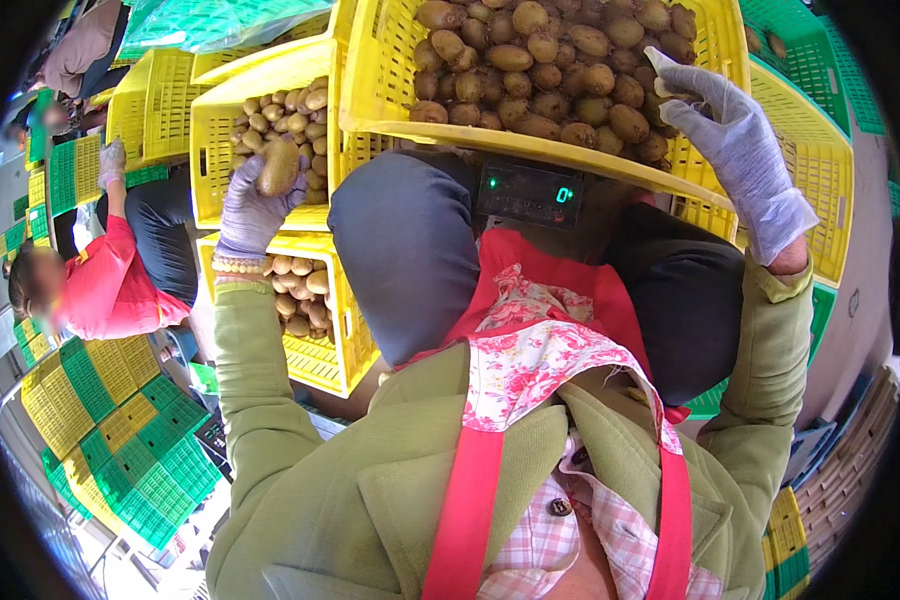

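My left hand (249,214), in a thin whitish glove, is closed around a brown kiwi (279,167). It is over the front left part of a yellow crate (210,170) of kiwis. A larger yellow crate (440,130) in front of me holds many kiwis (555,75). At its right side is my right hand (732,145), gloved too, with the fingers bent and parted and nothing seen between them. The fingertips reach over the crate's right edge, close to the fruit.
A scale display (525,194) is lit below the large crate, between my knees. Another yellow crate of kiwis (300,295) sits lower left. Green crates (785,45) stand at the right. A co-worker in a red top (120,275) sits at the left, near stacked yellow and green crates (120,430).
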Available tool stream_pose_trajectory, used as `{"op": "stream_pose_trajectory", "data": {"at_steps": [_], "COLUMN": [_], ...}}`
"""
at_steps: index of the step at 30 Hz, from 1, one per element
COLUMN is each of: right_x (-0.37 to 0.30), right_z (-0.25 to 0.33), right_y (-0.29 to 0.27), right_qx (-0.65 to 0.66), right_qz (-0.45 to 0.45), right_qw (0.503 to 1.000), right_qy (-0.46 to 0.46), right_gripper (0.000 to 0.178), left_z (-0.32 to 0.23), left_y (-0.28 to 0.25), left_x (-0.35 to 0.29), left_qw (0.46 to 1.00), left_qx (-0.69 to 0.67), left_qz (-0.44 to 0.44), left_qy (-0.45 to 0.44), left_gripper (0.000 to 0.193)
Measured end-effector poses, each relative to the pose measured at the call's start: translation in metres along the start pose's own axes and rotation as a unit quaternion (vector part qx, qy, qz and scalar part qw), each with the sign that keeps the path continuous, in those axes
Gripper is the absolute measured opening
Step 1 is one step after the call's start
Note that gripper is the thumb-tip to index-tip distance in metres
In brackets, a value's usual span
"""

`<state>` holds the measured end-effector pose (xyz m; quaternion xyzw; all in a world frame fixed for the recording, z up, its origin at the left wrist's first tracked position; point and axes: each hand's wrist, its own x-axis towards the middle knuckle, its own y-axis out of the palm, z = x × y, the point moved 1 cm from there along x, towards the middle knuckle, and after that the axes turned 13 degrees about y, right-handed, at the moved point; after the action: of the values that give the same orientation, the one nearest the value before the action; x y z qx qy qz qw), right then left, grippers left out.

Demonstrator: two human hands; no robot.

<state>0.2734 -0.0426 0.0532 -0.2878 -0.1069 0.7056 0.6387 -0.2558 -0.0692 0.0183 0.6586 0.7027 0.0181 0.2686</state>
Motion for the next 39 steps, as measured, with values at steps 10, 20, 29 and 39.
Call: {"op": "stream_pose_trajectory", "data": {"at_steps": [10, 20, 29, 39], "right_x": [-0.004, -0.004, -0.002, 0.003], "right_z": [0.007, 0.015, 0.013, 0.005], "right_y": [0.002, 0.005, -0.001, -0.005], "right_qx": [-0.027, -0.028, -0.006, -0.023], "right_qz": [0.005, 0.009, 0.009, 0.002], "right_qw": [1.0, 0.999, 1.0, 1.0], "right_qy": [-0.005, -0.016, 0.022, -0.007], "right_gripper": [0.038, 0.038, 0.038, 0.038], "left_z": [0.001, 0.006, 0.132, 0.19], "left_y": [0.044, 0.195, 0.243, 0.228], "left_x": [0.013, 0.071, 0.165, 0.198], "left_qw": [0.998, 0.78, 0.568, 0.546], "left_qx": [0.058, 0.485, 0.696, 0.671], "left_qz": [0.016, 0.391, 0.439, 0.497], "left_qy": [0.022, 0.068, 0.007, 0.068], "left_gripper": [0.057, 0.05, 0.057, 0.046]}}
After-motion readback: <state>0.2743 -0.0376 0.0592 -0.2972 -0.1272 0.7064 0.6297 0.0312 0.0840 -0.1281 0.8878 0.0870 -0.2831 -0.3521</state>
